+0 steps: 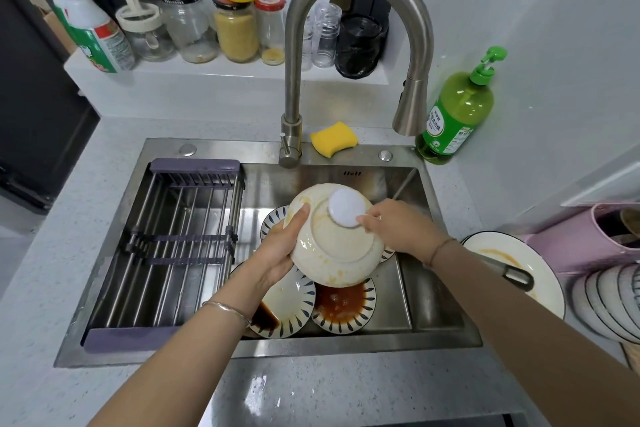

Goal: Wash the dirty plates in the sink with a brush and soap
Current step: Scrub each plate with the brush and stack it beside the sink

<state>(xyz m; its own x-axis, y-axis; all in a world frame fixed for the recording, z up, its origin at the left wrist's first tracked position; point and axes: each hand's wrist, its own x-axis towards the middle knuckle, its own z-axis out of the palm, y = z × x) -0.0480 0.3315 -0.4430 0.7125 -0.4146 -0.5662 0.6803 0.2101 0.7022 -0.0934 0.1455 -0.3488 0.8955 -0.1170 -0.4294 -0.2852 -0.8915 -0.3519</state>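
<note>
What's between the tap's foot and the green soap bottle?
Head view: a yellow sponge and a round metal cap on the sink rim, the tap's spray head above.

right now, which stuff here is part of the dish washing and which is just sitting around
In the job:
cream plate in the left hand
round white brush in the right hand
sauce-stained plates in the sink
green soap bottle

Just lying about:
yellow sponge
jars on the ledge
pink container
</note>
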